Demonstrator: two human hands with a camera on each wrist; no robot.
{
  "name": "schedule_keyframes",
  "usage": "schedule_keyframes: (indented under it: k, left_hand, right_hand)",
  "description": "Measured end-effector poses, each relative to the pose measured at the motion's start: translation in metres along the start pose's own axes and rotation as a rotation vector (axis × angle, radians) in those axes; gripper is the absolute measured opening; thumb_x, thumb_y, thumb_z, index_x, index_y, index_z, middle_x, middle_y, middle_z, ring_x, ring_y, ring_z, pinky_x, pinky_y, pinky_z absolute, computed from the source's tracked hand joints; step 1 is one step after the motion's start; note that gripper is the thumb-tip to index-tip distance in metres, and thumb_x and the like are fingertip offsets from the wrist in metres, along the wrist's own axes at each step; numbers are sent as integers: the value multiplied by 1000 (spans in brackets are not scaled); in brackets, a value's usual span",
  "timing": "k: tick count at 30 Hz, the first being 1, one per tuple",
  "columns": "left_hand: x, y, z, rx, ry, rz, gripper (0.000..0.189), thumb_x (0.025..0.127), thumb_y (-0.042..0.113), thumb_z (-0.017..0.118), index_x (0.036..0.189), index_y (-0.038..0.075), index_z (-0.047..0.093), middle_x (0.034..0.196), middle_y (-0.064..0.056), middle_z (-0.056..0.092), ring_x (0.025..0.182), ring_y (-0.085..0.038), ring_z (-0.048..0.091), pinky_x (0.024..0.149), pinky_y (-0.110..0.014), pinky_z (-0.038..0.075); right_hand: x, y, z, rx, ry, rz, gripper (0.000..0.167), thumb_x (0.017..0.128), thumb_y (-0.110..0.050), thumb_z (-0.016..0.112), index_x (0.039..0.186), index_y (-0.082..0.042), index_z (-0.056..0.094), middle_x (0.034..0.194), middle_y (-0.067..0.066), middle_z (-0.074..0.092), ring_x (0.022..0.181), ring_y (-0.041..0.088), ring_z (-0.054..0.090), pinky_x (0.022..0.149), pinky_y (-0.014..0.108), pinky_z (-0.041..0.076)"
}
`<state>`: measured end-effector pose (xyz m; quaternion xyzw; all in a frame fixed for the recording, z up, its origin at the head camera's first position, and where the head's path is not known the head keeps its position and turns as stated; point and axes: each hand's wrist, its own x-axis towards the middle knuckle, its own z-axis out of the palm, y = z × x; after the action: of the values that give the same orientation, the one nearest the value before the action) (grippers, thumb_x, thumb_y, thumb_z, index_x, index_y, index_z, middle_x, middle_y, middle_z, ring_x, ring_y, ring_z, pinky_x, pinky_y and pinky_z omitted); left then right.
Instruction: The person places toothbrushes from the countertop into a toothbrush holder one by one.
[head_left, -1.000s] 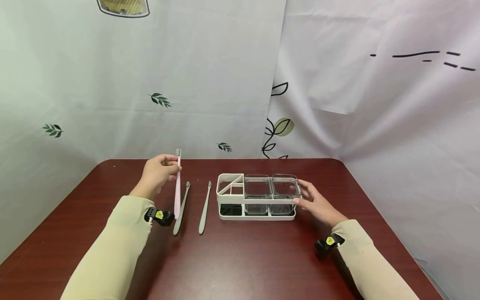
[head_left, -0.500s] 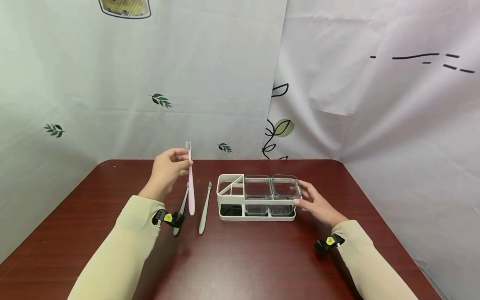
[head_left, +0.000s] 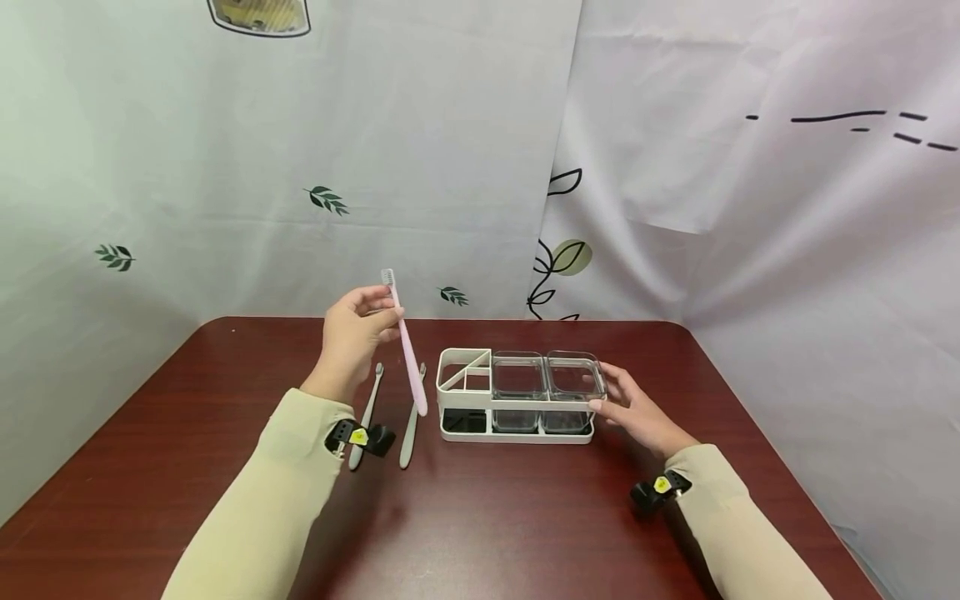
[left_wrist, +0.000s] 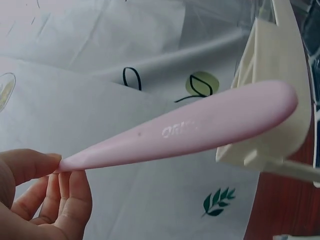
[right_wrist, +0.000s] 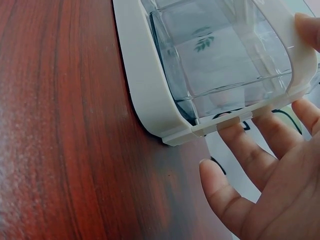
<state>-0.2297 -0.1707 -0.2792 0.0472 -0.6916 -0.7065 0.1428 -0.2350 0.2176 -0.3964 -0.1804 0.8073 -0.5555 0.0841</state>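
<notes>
A pink toothbrush (head_left: 410, 358) is pinched near its neck between the thumb and fingers of my left hand (head_left: 352, 333). It hangs above the table, tilted, bristle head up and handle end down to the right. In the left wrist view the thick handle (left_wrist: 215, 125) reaches across toward the holder's side. My right hand (head_left: 637, 412) holds the right end of a white toothbrush holder (head_left: 465, 400), thumb on the front of its upper band and fingers along the end. Two clear cups (head_left: 519, 375) sit in the holder; its left part has divided slots.
Two grey-green toothbrushes lie on the dark red table (head_left: 495, 525): one toothbrush (head_left: 367, 408) partly behind the left wrist, another toothbrush (head_left: 408, 437) beside the holder. A printed white cloth (head_left: 420, 167) hangs behind the table.
My left hand has carried the pink toothbrush rightward and slightly up, toward the holder. The toothbrush has tilted, its handle end swinging right. My right hand stays on the holder.
</notes>
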Motion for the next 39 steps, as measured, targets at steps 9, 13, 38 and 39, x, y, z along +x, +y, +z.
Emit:
schedule_keyframes:
  k: [9,13,38,39]
  left_hand:
    - [-4,4,20,-130,47,47,41,86,-8,64,126,-3,54,94,-2,57,76,-11,62,68,-24,57]
    - [-7,6,28,-154,65,87,41,86,-9,64,125,-3,55,93,-3,57,78,-10,61,69,-26,58]
    - [-22,-7,71,-270,147,341,30,80,-17,65,108,-6,59,87,-1,60,77,-10,59,66,-20,55]
    - [-22,-9,72,-248,143,353,30,81,-16,65,108,-7,59,88,-2,60,78,-10,59,66,-20,55]
  right_hand:
    - [0,2,0,-12,5,-5,66,96,-18,59,149,-8,20,149,24,36,121,29,51,87,38,46]
    - [0,2,-1,-11,3,-9,65,96,-18,59,149,-8,21,149,24,36,119,24,52,87,40,47]
    - [1,3,0,1,9,-7,66,96,-18,59,149,-9,21,149,24,37,122,33,50,85,39,47]
    - [1,3,0,3,10,-6,66,96,-18,59,149,-9,21,149,24,37,122,34,49,85,39,47]
